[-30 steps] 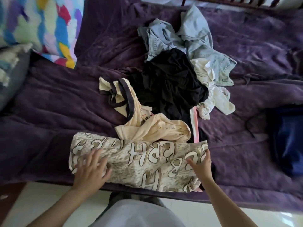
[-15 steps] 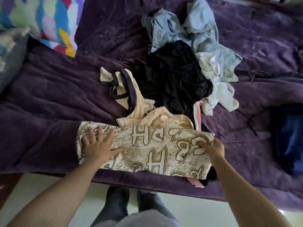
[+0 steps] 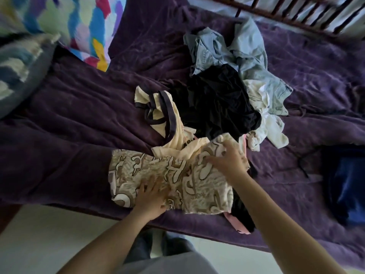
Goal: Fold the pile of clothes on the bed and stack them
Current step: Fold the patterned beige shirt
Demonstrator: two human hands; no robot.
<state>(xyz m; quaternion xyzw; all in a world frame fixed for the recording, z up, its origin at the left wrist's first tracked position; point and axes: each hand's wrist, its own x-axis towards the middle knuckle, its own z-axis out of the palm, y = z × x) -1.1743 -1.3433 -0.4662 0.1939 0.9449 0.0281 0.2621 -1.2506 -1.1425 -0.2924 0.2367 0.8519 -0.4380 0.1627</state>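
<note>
Head view. Bed under a rumpled purple plush blanket [image 3: 79, 125]: carries everything.
Pile of crumpled clothes [image 3: 217, 103], mid-bed: pale denim, black jersey, cream knit and white cotton, all unfolded. No stack yet.
Beige letter-printed soft cloth [image 3: 142, 171], near edge: being folded, so the task looks barely begun.
Left hand [image 3: 150, 196]: grip released, pressing the cloth flat.
Right hand [image 3: 227, 161]: grip grasping the cloth's bunched right edge.

The bed [image 3: 79, 119], under a purple blanket [image 3: 316, 80], carries a pile of clothes [image 3: 217, 103], a printed garment [image 3: 138, 171] at its near edge, a colourful pillow [image 3: 85, 22] left, blue cloth [image 3: 347, 184] right
</note>
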